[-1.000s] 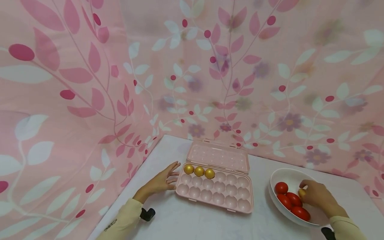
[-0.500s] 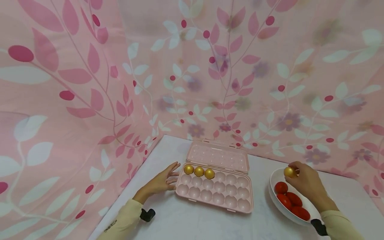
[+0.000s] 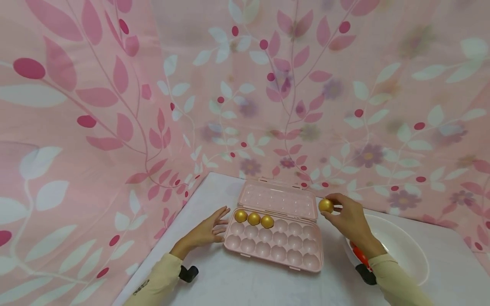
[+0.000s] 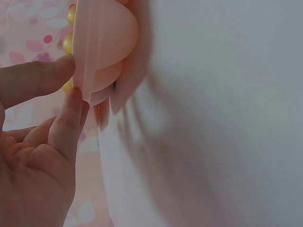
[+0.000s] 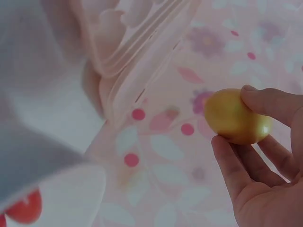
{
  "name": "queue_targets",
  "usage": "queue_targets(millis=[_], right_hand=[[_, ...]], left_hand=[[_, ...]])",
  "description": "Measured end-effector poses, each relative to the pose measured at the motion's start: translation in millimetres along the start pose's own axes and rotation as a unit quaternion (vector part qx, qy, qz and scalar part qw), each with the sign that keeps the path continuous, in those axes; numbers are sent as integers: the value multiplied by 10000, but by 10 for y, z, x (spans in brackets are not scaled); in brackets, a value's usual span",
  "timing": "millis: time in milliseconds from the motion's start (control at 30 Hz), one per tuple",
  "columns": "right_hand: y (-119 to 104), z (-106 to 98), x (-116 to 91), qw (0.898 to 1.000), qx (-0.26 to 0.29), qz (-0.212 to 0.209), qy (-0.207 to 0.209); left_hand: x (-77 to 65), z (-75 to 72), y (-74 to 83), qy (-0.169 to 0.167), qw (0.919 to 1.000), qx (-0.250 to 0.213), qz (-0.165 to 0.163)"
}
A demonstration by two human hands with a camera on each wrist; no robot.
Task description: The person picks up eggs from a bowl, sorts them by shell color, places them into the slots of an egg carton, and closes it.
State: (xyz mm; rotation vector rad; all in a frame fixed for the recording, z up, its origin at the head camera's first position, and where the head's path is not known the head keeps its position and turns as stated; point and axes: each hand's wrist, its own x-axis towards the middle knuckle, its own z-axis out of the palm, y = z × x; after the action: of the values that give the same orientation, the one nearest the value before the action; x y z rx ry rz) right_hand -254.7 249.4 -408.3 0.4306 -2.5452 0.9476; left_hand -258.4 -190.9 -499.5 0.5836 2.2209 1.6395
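My right hand [image 3: 350, 219] pinches a gold egg [image 3: 326, 206] between thumb and fingertips, in the air just right of the carton's lid. The right wrist view shows the same gold egg [image 5: 236, 117] up close. A pink egg carton [image 3: 279, 239] lies on the table with its lid [image 3: 279, 200] folded back. Three gold eggs [image 3: 254, 219] fill the left end of its back row; the other cups are bare. With thumb and fairly straight fingers, my left hand [image 3: 208, 229] touches the carton's left edge; the left wrist view shows this contact at the carton's rim [image 4: 85, 52].
A white bowl [image 3: 415, 259] stands to the right, partly behind my right forearm. Red eggs [image 3: 360, 256] lie in it, mostly hidden by the arm. White cloth [image 3: 245, 284] covers the table. A pink leaf-patterned curtain [image 3: 325, 106] rises behind and at the left.
My right hand has lifted the gold egg out of the white bowl and carried it left towards the carton. The left hand and the carton have stayed in place.
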Motion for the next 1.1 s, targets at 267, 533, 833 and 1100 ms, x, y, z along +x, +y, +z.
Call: queue_targets(millis=[267, 533, 833, 1100], right_hand=[[-170, 362, 59, 9974, 692, 111, -173], [-246, 578, -7, 9896, 1123, 770, -471], [-292, 847, -76, 9835, 1340, 979, -715], [-354, 1067, -109, 9796, 1291, 1241, -916]], left_hand=[[-13, 9, -8, -16, 10000, 63, 10], [10, -7, -1, -54, 9999, 114, 102], [-10, -10, -11, -21, 9998, 219, -39], [-13, 4, 12, 87, 9993, 341, -142]])
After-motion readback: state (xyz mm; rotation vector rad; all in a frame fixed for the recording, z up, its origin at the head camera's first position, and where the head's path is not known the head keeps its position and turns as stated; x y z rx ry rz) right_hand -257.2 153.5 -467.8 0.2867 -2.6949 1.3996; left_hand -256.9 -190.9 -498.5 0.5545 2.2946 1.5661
